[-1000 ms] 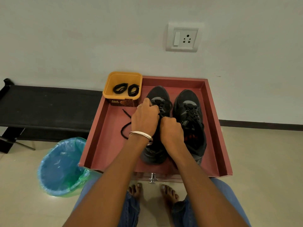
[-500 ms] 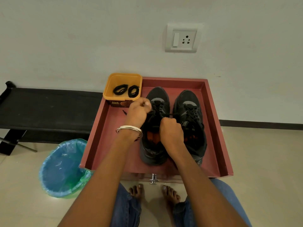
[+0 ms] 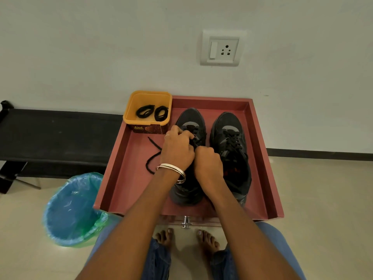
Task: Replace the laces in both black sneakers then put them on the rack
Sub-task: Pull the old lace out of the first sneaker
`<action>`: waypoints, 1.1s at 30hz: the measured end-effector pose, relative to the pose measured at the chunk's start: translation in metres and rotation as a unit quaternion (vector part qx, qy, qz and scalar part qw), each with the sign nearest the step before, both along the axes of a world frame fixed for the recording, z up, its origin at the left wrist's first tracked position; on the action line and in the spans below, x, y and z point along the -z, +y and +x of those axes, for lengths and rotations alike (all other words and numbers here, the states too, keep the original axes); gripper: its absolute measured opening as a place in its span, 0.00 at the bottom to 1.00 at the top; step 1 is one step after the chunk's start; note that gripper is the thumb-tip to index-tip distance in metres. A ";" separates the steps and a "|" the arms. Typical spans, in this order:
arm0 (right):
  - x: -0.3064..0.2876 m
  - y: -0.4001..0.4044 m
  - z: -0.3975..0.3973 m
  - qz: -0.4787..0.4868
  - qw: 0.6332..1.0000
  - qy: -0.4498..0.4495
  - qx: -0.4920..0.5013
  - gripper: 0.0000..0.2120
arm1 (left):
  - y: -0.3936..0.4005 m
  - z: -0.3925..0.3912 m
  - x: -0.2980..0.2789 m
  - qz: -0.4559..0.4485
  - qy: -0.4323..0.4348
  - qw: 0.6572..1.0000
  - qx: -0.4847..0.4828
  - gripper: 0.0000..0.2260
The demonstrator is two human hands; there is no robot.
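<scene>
Our left hand [image 3: 177,150] and right hand [image 3: 207,164], fingers curled, pinch the lace [image 3: 154,156] over the left sneaker [image 3: 191,120]; right sneaker [image 3: 230,134] beside.

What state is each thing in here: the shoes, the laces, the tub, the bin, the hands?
Left sneaker: in the tray, being unlaced or laced.
Right sneaker: laced, untouched.
Loose lace: trailing on the tray floor.
Yellow tub: open, two coiled laces inside.
Bin: open, lined.
Left hand: gripping at the laces.
Right hand: curled, fingers hidden.
Tray: holds both sneakers.
</scene>
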State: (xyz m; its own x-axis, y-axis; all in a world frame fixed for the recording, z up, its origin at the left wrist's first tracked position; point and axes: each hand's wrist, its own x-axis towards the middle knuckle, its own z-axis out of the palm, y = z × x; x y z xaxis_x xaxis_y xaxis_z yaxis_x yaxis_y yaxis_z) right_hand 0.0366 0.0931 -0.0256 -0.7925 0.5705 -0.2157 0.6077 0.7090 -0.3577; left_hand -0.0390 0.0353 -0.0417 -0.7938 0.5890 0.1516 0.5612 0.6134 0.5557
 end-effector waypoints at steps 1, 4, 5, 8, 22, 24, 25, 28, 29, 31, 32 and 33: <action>0.000 0.000 0.000 0.004 1.000 0.000 -0.002 0.09 | 0.000 -0.001 0.001 -0.017 0.006 1.000 -0.005 0.13; 0.000 0.000 0.000 0.011 1.000 0.004 -0.003 0.09 | 0.000 -0.001 -0.002 -0.051 0.042 0.998 -0.011 0.11; 0.000 0.000 0.000 0.010 1.000 0.001 -0.002 0.09 | 0.000 0.000 -0.003 -0.056 0.058 0.997 -0.010 0.10; 0.001 0.000 -0.001 0.005 1.000 0.000 0.002 0.09 | 0.000 0.000 -0.003 -0.064 0.090 0.994 -0.001 0.09; 0.000 0.002 0.000 0.031 0.999 -0.012 -0.010 0.09 | -0.034 -0.032 -0.035 0.360 -0.480 0.750 -0.278 0.03; 0.001 0.001 -0.001 0.033 0.999 -0.013 -0.019 0.08 | -0.050 -0.045 -0.023 0.280 -0.404 0.809 -0.323 0.04; 0.001 0.001 -0.001 0.037 0.999 -0.015 -0.023 0.08 | -0.054 -0.047 -0.016 0.224 -0.357 0.846 -0.328 0.04; 0.001 0.002 -0.002 0.051 0.998 -0.023 -0.029 0.06 | -0.058 -0.049 -0.001 0.034 -0.253 0.918 -0.302 0.11; 0.001 0.002 -0.002 0.055 0.998 -0.025 -0.027 0.06 | -0.056 -0.045 -0.002 -0.020 -0.219 0.932 -0.287 0.11; 0.002 0.001 -0.004 0.069 0.997 -0.009 -0.011 0.07 | -0.053 -0.036 -0.010 -0.096 -0.128 0.950 -0.267 0.14; 0.002 0.000 -0.006 0.084 0.996 0.012 0.001 0.10 | -0.050 -0.031 -0.016 -0.108 -0.080 0.957 -0.258 0.16; 0.002 0.000 -0.008 0.104 0.994 0.038 0.011 0.13 | -0.047 -0.027 -0.020 -0.097 -0.047 0.966 -0.234 0.17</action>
